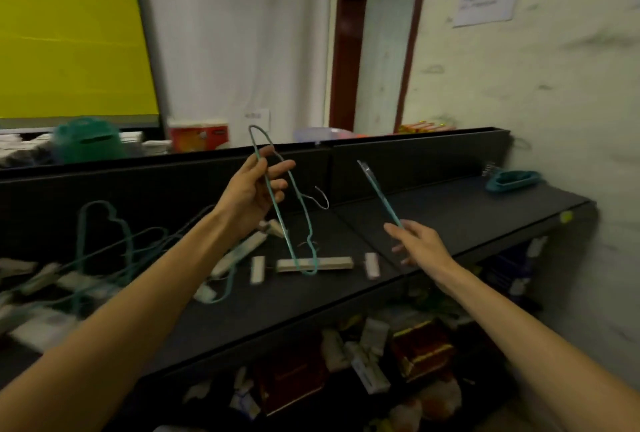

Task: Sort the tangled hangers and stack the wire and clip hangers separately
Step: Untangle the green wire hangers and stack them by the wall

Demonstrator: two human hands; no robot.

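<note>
My left hand (254, 185) grips a teal wire hanger (281, 220) by its upper bar and holds it upright above the black counter (450, 220); its metal hook curls to the right. My right hand (417, 244) pinches the lower end of a second teal hanger (379, 194), seen edge-on and slanting up to the left. A tangle of teal wire hangers (114, 244) lies at the counter's left, mixed with white clip hangers (313, 263) that lie flat below the held hanger.
A low black wall (415, 151) backs the counter. A small stack of teal hangers (512, 180) lies at the far right corner by the wall. Boxes and packets (374, 352) fill the shelf under the counter. A teal basket (88, 140) stands behind the wall at left.
</note>
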